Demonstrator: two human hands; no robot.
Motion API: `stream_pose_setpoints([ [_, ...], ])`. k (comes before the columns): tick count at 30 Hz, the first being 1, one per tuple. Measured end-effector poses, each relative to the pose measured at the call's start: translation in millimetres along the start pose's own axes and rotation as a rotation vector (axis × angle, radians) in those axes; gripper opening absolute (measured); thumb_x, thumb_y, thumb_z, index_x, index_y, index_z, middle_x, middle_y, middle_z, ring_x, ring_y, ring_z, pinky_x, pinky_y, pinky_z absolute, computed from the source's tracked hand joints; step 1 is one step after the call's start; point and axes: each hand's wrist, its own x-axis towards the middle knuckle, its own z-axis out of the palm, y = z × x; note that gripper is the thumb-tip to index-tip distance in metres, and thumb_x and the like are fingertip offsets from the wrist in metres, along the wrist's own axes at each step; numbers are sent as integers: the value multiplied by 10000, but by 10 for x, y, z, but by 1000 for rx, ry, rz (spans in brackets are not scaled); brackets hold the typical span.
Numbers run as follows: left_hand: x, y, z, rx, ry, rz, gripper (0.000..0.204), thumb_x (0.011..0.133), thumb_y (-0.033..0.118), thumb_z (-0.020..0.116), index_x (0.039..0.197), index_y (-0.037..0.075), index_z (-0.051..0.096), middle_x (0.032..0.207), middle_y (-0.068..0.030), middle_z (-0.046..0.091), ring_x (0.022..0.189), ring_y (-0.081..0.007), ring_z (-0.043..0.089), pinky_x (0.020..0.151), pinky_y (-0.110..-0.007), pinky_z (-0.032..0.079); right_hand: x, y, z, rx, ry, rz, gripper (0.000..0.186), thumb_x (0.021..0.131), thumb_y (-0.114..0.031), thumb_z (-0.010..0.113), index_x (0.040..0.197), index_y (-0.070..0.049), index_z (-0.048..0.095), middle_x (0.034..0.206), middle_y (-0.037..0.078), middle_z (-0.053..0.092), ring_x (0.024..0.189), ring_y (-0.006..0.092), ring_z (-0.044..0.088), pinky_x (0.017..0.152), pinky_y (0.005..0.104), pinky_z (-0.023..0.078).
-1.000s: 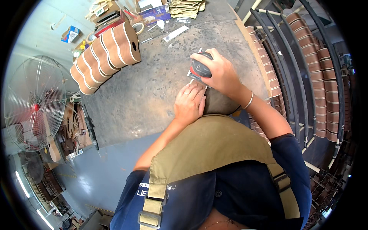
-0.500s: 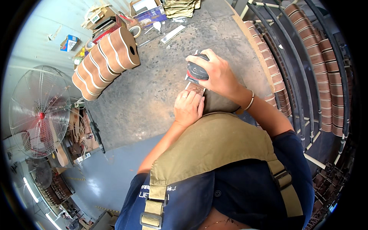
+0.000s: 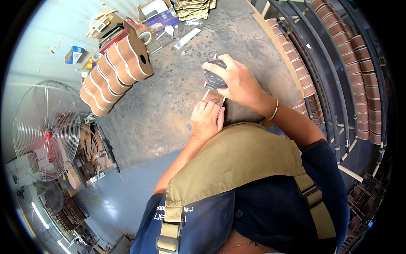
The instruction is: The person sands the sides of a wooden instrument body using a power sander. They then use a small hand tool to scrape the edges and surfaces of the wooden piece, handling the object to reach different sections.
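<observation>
Several boxes (image 3: 164, 20), contents unclear; hands (image 3: 242, 82) on black tool (image 3: 214, 76) and brown workpiece (image 3: 215, 94)

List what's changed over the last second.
The black-and-red tool in the right grip sits slightly farther from the left grip, with more of the wooden piece showing between them. The camera view has also turned a little. Nothing was taken hold of or let go. Unchanged: left grip over the piece; wavy-sided striped stack and white strip on the worktable.
</observation>
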Motion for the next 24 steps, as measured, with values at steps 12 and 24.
stream_pose_setpoints([
  [12,-271,-121,137,-24,62,-40,320,861,199,867,1073,66,668,1104,-143,643,1020,-367,598,929,-466,498,37,28,-108,107,-21,107,615,778,-139,867,1370,-211,718,1177,162,651,934,409,736,809,484,617],
  [24,-334,-158,202,129,184,-23,1077,739,637,945,1483,64,417,1549,-263,392,1443,-490,405,1173,-625,389,102,-11,-190,215,-54,96,552,823,-159,860,1354,-193,714,1184,157,671,954,397,739,830,458,614],
])
